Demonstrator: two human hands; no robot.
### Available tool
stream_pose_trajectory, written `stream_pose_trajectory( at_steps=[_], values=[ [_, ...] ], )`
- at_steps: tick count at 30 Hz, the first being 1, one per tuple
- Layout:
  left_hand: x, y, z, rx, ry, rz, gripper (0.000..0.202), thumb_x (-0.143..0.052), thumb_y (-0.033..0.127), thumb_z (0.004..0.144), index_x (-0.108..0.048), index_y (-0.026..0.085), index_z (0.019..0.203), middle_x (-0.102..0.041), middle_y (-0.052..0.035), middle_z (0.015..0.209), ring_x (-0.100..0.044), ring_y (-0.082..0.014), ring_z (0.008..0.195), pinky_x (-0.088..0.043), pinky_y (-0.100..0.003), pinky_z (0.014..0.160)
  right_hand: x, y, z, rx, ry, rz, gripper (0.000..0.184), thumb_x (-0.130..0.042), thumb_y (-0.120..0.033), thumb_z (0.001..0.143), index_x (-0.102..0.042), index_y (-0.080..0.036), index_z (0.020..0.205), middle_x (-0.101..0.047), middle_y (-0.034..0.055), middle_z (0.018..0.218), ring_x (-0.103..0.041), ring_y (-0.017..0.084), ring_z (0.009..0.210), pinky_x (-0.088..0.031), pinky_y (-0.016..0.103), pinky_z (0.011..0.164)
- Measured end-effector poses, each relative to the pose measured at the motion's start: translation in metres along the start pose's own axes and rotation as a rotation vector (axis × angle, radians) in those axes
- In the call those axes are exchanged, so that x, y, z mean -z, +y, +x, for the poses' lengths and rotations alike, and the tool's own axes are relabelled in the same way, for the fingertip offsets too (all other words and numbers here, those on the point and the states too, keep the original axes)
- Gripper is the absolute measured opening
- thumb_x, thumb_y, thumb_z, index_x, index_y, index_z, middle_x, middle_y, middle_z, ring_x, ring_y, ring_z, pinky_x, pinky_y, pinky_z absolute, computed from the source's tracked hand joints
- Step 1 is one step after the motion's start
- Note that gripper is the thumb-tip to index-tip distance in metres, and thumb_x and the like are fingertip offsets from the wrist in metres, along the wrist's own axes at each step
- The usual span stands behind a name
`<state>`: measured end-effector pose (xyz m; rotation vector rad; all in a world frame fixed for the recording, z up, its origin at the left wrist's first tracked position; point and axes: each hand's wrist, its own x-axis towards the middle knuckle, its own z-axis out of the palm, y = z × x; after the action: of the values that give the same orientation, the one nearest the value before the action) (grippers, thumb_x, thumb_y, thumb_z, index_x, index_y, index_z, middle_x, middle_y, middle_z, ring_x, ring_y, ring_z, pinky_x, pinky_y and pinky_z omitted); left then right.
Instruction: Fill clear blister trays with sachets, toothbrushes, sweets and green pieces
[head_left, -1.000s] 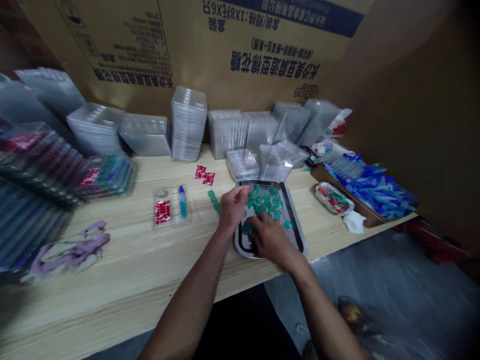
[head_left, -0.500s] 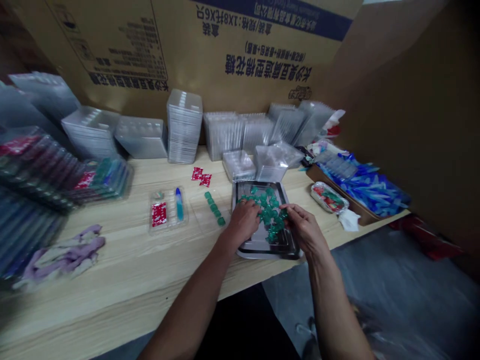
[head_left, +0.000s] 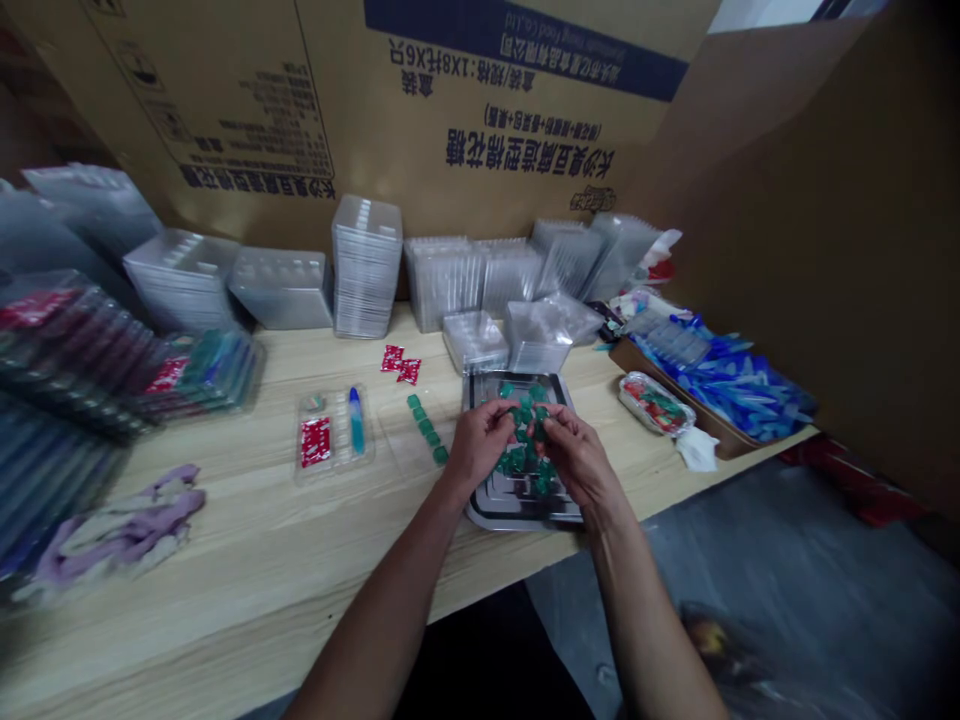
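Over a metal tray (head_left: 487, 515) strewn with translucent green gummy candies (head_left: 517, 460), both my hands are close together. My right hand (head_left: 581, 455) pinches one green gummy candy (head_left: 539, 424) between thumb and fingers. My left hand (head_left: 480, 442) is closed, thumb against the fingertips, near that candy; whatever it may hold is too small to make out. Left of the tray, a clear plastic blister tray (head_left: 394, 440) has a row of green gummy candies (head_left: 425, 428) in it. Farther left lies another clear tray (head_left: 306, 472) with a red sachet (head_left: 315, 442) and a blue tube (head_left: 355, 420).
Stacks of clear plastic trays (head_left: 366, 270) line the back against a large cardboard box (head_left: 390, 120). Two red sachets (head_left: 400, 364) lie mid-table. On the right stand a foil container (head_left: 656, 403) and a box of blue tubes (head_left: 735, 385). Purple-white gloves (head_left: 124, 525) lie left.
My right hand has moved left and up from the tray's right side, bringing a green gummy candy toward my left hand. My left hand has lifted off the candies and closed into a pinch.
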<state>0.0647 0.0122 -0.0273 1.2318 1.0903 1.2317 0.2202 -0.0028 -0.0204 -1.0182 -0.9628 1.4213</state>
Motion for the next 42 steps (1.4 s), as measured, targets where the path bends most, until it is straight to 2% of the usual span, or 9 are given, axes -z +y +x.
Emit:
stream_pose_trajectory(
  at_steps=[7, 11, 17, 23, 28, 30, 34, 37, 42],
  values=[
    [-0.001, -0.001, -0.001, -0.087, 0.023, 0.187, 0.017, -0.058, 0.025, 0.086, -0.074, 0.019, 0.085, -0.067, 0.0001, 0.066, -0.062, -0.0148, 0.059, -0.042, -0.023, 0.057, -0.004, 0.013, 0.005, -0.026, 0.015, 0.025, 0.039, -0.079, -0.053, 0.074, -0.072, -0.019, 0.09, -0.065, 0.0018, 0.073, -0.052, 0.012, 0.056, -0.044, 0.024, 0.048],
    [0.0, -0.001, 0.0, -0.083, 0.02, 0.258, 0.032, -0.052, 0.033, 0.093, -0.065, 0.019, 0.067, -0.058, 0.0019, 0.056, -0.06, -0.0133, 0.054, -0.041, -0.022, 0.054, -0.003, 0.013, 0.005, -0.005, 0.063, 0.042, 0.04, -0.078, -0.054, 0.072, -0.074, -0.017, 0.087, -0.067, 0.0034, 0.071, -0.054, 0.014, 0.058, -0.042, 0.025, 0.047],
    [0.001, -0.007, 0.002, -0.082, 0.073, 0.192, 0.026, -0.052, 0.025, 0.092, -0.073, 0.016, 0.105, -0.065, 0.0015, 0.067, -0.062, -0.0132, 0.057, -0.046, -0.022, 0.056, -0.002, -0.001, 0.005, -0.059, 0.022, 0.081, 0.037, -0.077, -0.047, 0.073, -0.077, -0.017, 0.094, -0.069, 0.0039, 0.074, -0.057, 0.015, 0.064, -0.044, 0.025, 0.051],
    [0.002, -0.012, 0.004, -0.075, 0.036, 0.167, 0.029, -0.057, 0.011, 0.084, -0.074, 0.016, 0.106, -0.075, -0.0036, 0.088, -0.068, -0.0149, 0.073, -0.052, -0.023, 0.067, 0.001, -0.003, 0.004, -0.052, -0.012, 0.087, 0.05, -0.08, -0.024, 0.063, -0.073, -0.023, 0.112, -0.071, 0.0006, 0.086, -0.061, 0.013, 0.073, -0.047, 0.024, 0.063],
    [0.002, -0.01, 0.003, -0.248, 0.064, 0.327, 0.037, -0.052, 0.0, 0.079, -0.078, 0.019, 0.098, -0.074, -0.0071, 0.108, -0.069, -0.0193, 0.101, -0.052, -0.032, 0.094, -0.003, -0.002, 0.003, 0.111, -0.064, -0.142, 0.061, -0.075, -0.029, 0.076, -0.058, -0.025, 0.134, -0.07, 0.0017, 0.095, -0.061, 0.016, 0.083, -0.049, 0.028, 0.074],
    [-0.001, -0.009, 0.002, -0.292, 0.102, 0.302, 0.033, -0.055, 0.002, 0.08, -0.078, 0.019, 0.098, -0.072, -0.0084, 0.112, -0.067, -0.0206, 0.106, -0.052, -0.033, 0.096, -0.004, 0.0, 0.004, 0.173, -0.073, -0.229, 0.063, -0.071, -0.031, 0.08, -0.052, -0.026, 0.14, -0.07, 0.0037, 0.101, -0.062, 0.017, 0.087, -0.05, 0.032, 0.079],
    [-0.008, -0.009, 0.001, -0.119, 0.069, 0.005, 0.017, -0.064, 0.022, 0.086, -0.073, 0.017, 0.099, -0.074, -0.0073, 0.095, -0.069, -0.0165, 0.08, -0.056, -0.027, 0.073, -0.003, 0.004, 0.005, 0.302, -0.078, -0.444, 0.067, -0.062, -0.026, 0.084, -0.045, -0.027, 0.148, -0.066, 0.0075, 0.115, -0.061, 0.02, 0.091, -0.052, 0.036, 0.082],
    [-0.01, -0.008, 0.001, 0.022, 0.012, -0.196, 0.026, -0.07, 0.024, 0.081, -0.07, 0.015, 0.106, -0.075, -0.0054, 0.09, -0.069, -0.0146, 0.074, -0.055, -0.023, 0.066, -0.003, 0.008, 0.005, 0.354, -0.103, -0.604, 0.068, -0.059, -0.02, 0.082, -0.046, -0.028, 0.148, -0.063, 0.0083, 0.122, -0.06, 0.02, 0.09, -0.053, 0.038, 0.084],
    [-0.006, -0.004, 0.001, -0.002, 0.005, -0.147, 0.027, -0.062, 0.018, 0.083, -0.075, 0.016, 0.106, -0.073, -0.0016, 0.079, -0.066, -0.0115, 0.064, -0.054, -0.022, 0.064, -0.003, 0.014, 0.011, 0.401, -0.077, -0.619, 0.063, -0.056, -0.021, 0.084, -0.047, -0.029, 0.145, -0.063, 0.0075, 0.115, -0.062, 0.022, 0.091, -0.055, 0.039, 0.084]
  ],
)
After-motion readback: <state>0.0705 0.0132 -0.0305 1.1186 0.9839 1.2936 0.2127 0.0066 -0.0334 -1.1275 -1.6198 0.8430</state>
